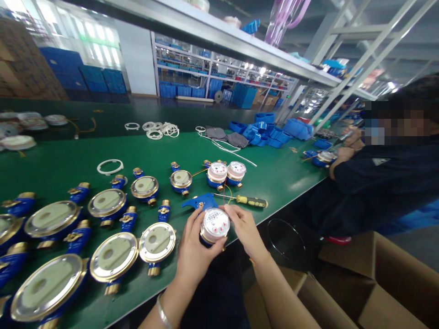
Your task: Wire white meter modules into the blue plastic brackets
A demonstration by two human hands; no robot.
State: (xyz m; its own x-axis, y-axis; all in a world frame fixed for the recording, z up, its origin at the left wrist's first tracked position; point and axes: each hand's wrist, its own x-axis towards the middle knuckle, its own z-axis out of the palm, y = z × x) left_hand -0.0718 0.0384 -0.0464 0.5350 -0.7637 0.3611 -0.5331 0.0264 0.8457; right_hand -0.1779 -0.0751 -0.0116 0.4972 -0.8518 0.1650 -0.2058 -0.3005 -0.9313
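I could not read the small digits on the meter (215, 225); its blue body was mostly hidden behind the fingers, and only the white dial with red marks and a brass rim showed. It was held over the near edge of the green table (281, 176). My left hand (195, 253) was wrapped around it from 7 o'clock, fingers closed on its side. My right hand (244, 226) touched it from 3 o'clock, fingers narrow on the rim. A thin wire (224, 194) rose from the meter toward 12 o'clock, hard to follow. Just behind lay a blue tool (202, 201) and a screwdriver (252, 201). At 9 o'clock were rows of capped meters (113, 256), the nearest cut off by the frame. At 2 o'clock sat a person (380, 183), and what their hands held I could not make out.
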